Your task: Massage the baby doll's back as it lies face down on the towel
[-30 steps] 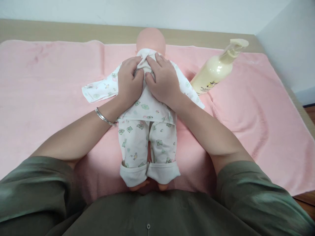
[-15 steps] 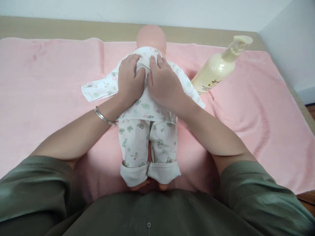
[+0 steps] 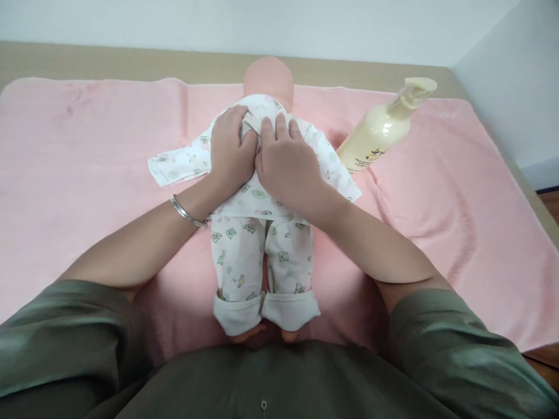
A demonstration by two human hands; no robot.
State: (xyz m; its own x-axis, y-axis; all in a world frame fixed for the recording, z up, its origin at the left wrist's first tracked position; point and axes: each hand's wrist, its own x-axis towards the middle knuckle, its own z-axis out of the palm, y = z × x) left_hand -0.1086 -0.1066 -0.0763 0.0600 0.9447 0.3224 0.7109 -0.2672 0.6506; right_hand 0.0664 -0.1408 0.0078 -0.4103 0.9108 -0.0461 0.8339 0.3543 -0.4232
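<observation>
A baby doll (image 3: 268,78) lies face down, its head toward the wall, dressed in a white printed top (image 3: 257,198) and matching trousers (image 3: 240,256) with turned-up cuffs. On the left of its upper back rests my left hand (image 3: 231,148), open, with a silver bangle at the wrist. My right hand (image 3: 288,163) lies flat on the right of the back, fingers spread and pointing toward the head. The two thumbs are close together near the middle of the back, with the cloth wrinkled between them. Neither hand grips anything that shows.
A pale yellow pump bottle (image 3: 375,137) stands to the right, beside the doll's right sleeve. Under everything spreads a pink blanket (image 3: 96,134) on a wooden tabletop (image 3: 209,64). White walls (image 3: 305,23) rise behind and at the right.
My right hand has slid slightly down the back and toward my left hand, its fingers now more spread. My left hand stays in nearly the same place. The view has tilted slightly.
</observation>
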